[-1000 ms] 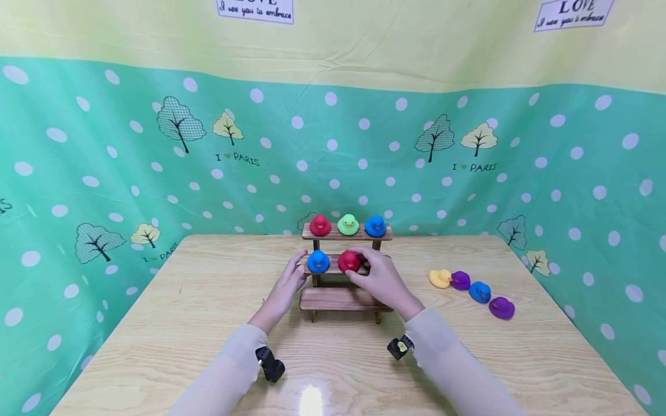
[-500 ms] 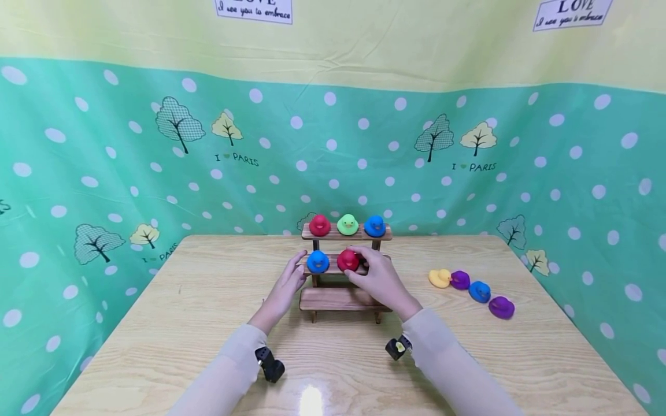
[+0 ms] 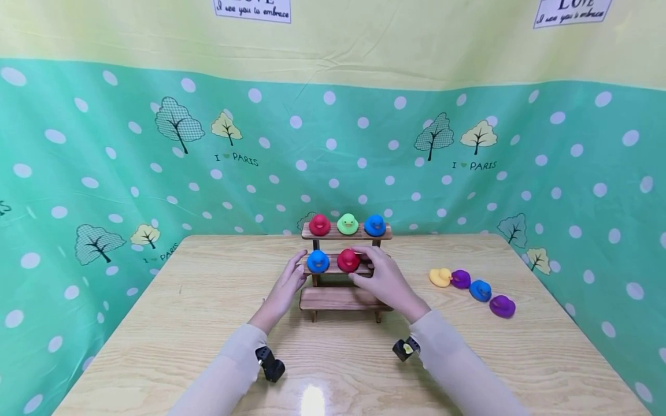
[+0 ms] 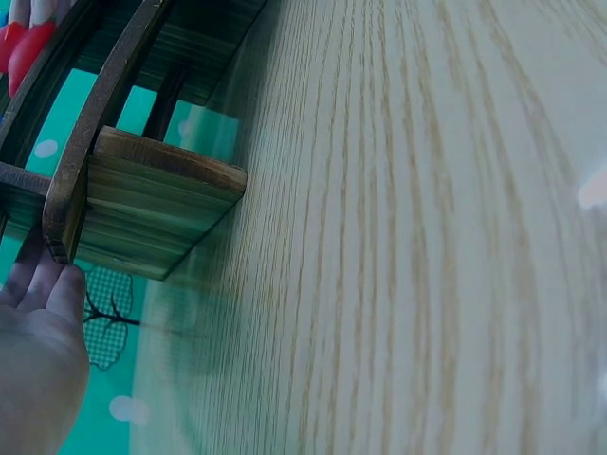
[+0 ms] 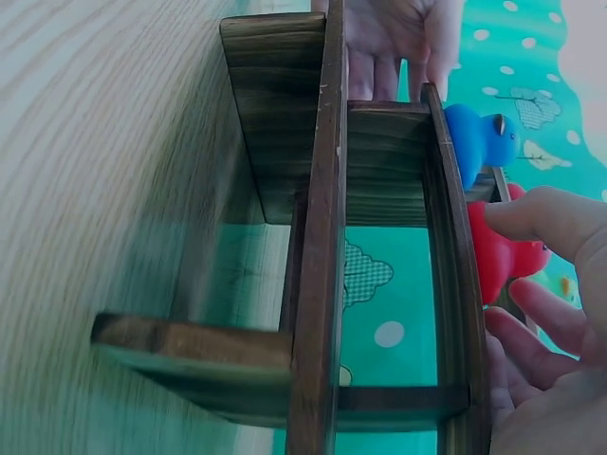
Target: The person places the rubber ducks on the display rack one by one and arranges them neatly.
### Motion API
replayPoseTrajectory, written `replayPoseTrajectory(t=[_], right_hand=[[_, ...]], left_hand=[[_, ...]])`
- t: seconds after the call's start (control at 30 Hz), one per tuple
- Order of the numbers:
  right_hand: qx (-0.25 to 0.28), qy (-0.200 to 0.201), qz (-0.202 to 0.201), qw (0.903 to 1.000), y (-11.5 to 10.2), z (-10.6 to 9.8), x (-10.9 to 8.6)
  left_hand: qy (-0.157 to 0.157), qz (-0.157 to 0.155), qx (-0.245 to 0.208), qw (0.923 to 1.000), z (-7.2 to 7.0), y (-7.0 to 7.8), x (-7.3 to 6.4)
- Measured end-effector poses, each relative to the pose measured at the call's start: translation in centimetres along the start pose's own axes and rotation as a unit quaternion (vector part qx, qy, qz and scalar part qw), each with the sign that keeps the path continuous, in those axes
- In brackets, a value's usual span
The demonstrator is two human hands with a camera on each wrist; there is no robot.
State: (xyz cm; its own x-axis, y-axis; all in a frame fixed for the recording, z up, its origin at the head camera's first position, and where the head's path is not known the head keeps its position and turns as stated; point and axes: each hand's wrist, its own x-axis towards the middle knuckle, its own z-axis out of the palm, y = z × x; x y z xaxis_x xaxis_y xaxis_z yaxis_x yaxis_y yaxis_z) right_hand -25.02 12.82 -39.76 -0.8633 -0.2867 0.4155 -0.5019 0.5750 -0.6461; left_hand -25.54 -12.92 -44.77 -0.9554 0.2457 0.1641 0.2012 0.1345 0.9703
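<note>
A three-tier wooden display stand (image 3: 338,298) holds rubber ducks. On its middle tier sit a blue duck (image 3: 318,262) at left and a red duck (image 3: 348,261) beside it. My right hand (image 3: 387,278) is at the red duck's right side, thumb and fingers spread loosely around that edge; in the right wrist view the thumb overlaps the red duck (image 5: 491,256). My left hand (image 3: 283,287) rests with fairly straight fingers at the left end of the middle tier, next to the blue duck. The left wrist view has its fingertips at the stand's side (image 4: 71,194).
Red (image 3: 319,225), green (image 3: 347,224) and blue (image 3: 374,225) ducks line the top tier. On the table at right lie a yellow duck (image 3: 440,277), purple ducks (image 3: 502,306) and a blue duck (image 3: 480,290). A patterned curtain (image 3: 333,156) hangs behind the table.
My right hand has shifted slightly right, its thumb and fingers loosening away from the red duck, which stays in place. The left hand keeps its position at the stand.
</note>
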Motion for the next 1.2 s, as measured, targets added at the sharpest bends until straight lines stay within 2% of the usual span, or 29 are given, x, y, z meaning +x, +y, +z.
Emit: replayPoseTrajectory(t=[0.4,0.63,0.87,1.2], right_hand=[[-0.007,-0.01,0.014,0.9998,0.5,-2.2,-1.3],[-0.017,0.01,0.011,0.9997,0.9,-3.8,-2.1],[-0.002,0.027,0.009,0.9996,2.5,-5.6,-2.8],[-0.014,0.033,0.044,0.9984,5.5,-7.9,-3.9]], left_hand=[[0.002,0.005,0.0,1.0,-0.1,0.0,0.1],[0.0,0.005,-0.006,1.0,0.0,0.2,0.0],[0.001,0.007,-0.012,0.9999,0.1,0.1,0.1],[-0.001,0.01,-0.012,0.9999,0.1,-0.1,0.1]])
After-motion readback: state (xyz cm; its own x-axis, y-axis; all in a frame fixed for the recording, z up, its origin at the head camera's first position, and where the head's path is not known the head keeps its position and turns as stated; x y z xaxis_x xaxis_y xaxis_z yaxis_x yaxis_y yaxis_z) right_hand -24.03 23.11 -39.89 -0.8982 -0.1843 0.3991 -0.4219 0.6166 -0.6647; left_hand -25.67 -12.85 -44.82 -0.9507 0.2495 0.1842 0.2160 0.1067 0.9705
